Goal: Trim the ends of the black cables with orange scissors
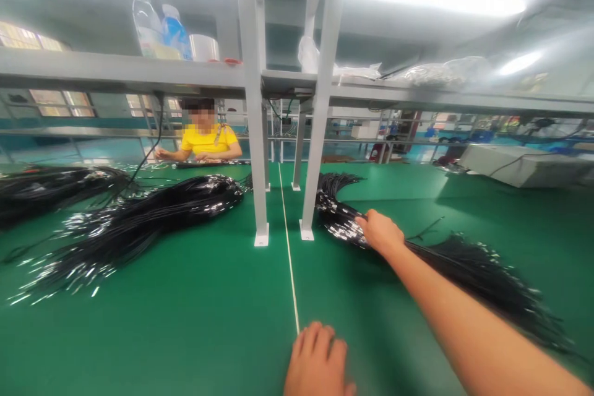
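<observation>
On the right side of the green table (208,315), my right hand (381,232) is closed around the middle of a bundle of black cables (468,269). The bundle's far part, with shiny ends, lies beside the right metal post, and its near part fans out toward the lower right. My left hand (320,362) is at the bottom centre, palm down near the pale line on the table, fingers slightly apart and holding nothing. A second black cable bundle (162,210) with silvery ends lies on the left.
Two white metal posts (254,136) (320,130) stand mid-table and carry a shelf (116,68) with bottles and bags. Another cable bundle (51,189) lies far left. Across the table sits a person in yellow (208,141). A pale box (524,164) is at back right.
</observation>
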A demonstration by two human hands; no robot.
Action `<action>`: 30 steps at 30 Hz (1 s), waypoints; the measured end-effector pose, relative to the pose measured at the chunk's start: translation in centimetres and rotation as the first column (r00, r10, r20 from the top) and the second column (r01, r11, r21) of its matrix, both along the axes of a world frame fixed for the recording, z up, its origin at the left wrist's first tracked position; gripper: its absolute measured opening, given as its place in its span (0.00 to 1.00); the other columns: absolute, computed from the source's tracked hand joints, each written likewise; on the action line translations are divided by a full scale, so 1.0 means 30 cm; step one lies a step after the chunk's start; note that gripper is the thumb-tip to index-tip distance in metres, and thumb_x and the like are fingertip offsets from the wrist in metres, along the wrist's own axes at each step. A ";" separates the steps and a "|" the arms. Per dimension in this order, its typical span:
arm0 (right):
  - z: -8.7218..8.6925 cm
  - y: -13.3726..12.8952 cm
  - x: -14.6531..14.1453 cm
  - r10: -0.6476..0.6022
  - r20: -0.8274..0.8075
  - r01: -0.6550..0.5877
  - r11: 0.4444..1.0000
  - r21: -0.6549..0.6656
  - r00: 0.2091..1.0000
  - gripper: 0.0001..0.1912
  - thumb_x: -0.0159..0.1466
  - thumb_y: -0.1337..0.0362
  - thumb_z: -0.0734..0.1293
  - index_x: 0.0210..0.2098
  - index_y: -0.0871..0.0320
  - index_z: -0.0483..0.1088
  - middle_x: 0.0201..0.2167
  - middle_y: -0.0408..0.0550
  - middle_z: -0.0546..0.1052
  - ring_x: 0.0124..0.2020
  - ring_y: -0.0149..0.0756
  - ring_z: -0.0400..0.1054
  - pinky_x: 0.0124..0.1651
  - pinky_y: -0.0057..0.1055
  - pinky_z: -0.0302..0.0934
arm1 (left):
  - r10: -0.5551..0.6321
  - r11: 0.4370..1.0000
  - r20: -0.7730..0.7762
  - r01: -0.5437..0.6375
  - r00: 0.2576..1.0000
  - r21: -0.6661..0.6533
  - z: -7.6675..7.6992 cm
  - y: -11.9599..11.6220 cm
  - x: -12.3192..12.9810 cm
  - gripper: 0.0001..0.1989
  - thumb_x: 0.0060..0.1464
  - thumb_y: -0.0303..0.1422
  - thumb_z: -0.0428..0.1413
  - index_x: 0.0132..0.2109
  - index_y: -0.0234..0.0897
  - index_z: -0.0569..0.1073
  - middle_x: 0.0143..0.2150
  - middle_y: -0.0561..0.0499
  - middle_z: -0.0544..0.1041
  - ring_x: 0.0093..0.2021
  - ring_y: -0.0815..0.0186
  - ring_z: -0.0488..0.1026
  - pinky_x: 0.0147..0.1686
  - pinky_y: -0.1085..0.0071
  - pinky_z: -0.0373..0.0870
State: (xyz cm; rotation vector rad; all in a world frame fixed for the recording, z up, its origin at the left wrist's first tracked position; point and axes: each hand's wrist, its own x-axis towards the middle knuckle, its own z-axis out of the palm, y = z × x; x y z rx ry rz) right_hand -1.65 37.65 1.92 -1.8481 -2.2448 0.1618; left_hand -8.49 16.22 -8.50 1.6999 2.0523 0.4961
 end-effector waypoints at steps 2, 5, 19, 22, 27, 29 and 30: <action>0.080 -0.021 0.029 -0.038 -0.034 0.040 0.998 0.046 0.999 0.14 0.66 0.57 0.62 0.47 0.58 0.68 0.45 0.50 0.74 0.41 0.39 0.71 0.43 0.42 0.67 | 0.000 1.000 -0.024 0.000 1.000 0.003 0.016 -0.005 0.003 0.26 0.46 0.27 0.53 0.54 0.35 0.73 0.60 0.42 0.69 0.63 0.50 0.58 0.62 0.54 0.52; 0.208 -0.084 0.117 -0.094 -0.072 0.103 0.986 0.133 0.993 0.20 0.67 0.51 0.56 0.44 0.59 0.69 0.40 0.53 0.76 0.41 0.44 0.71 0.40 0.40 0.65 | -0.002 1.000 -0.036 0.002 0.999 0.004 0.038 -0.012 0.007 0.25 0.47 0.28 0.52 0.54 0.35 0.73 0.59 0.43 0.69 0.62 0.51 0.59 0.62 0.54 0.52; -0.177 -0.630 0.404 0.344 -0.009 -0.263 0.736 0.624 0.939 0.22 0.66 0.49 0.50 0.27 0.51 0.67 0.17 0.45 0.75 0.18 0.40 0.69 0.22 0.32 0.56 | 0.079 0.981 -0.129 -0.055 0.988 0.186 0.060 0.010 0.022 0.19 0.53 0.29 0.49 0.50 0.31 0.74 0.52 0.40 0.74 0.55 0.52 0.66 0.57 0.57 0.59; -0.122 -0.684 0.353 0.308 -0.007 -0.226 0.716 0.660 0.951 0.26 0.67 0.47 0.46 0.29 0.52 0.68 0.18 0.46 0.76 0.18 0.40 0.69 0.23 0.33 0.55 | 0.025 0.981 -0.165 0.007 0.986 0.193 0.085 0.015 0.022 0.18 0.52 0.29 0.52 0.49 0.34 0.75 0.51 0.43 0.76 0.54 0.54 0.68 0.56 0.59 0.60; -0.047 -0.759 0.326 0.319 0.096 -0.280 0.603 0.747 0.943 0.28 0.69 0.50 0.44 0.29 0.54 0.68 0.20 0.48 0.77 0.20 0.42 0.68 0.25 0.34 0.53 | -0.048 0.982 -0.239 0.088 0.970 0.164 0.155 -0.165 -0.016 0.12 0.45 0.28 0.58 0.39 0.32 0.78 0.43 0.40 0.79 0.51 0.50 0.70 0.54 0.57 0.63; -0.052 -0.807 0.318 0.363 0.150 -0.344 0.560 0.754 0.920 0.26 0.69 0.53 0.46 0.28 0.54 0.67 0.19 0.47 0.76 0.19 0.40 0.67 0.26 0.34 0.52 | -0.016 0.984 -0.242 0.059 0.970 0.169 0.179 -0.290 -0.025 0.10 0.50 0.26 0.53 0.39 0.33 0.78 0.40 0.41 0.79 0.45 0.52 0.73 0.47 0.57 0.69; -0.058 -0.835 0.311 0.379 0.173 -0.373 0.554 0.744 0.909 0.24 0.69 0.55 0.47 0.28 0.54 0.67 0.19 0.46 0.75 0.18 0.39 0.66 0.27 0.34 0.51 | 0.001 0.979 -0.237 0.048 0.972 0.201 0.188 -0.347 -0.024 0.14 0.51 0.25 0.51 0.43 0.36 0.76 0.45 0.42 0.78 0.47 0.53 0.72 0.47 0.58 0.68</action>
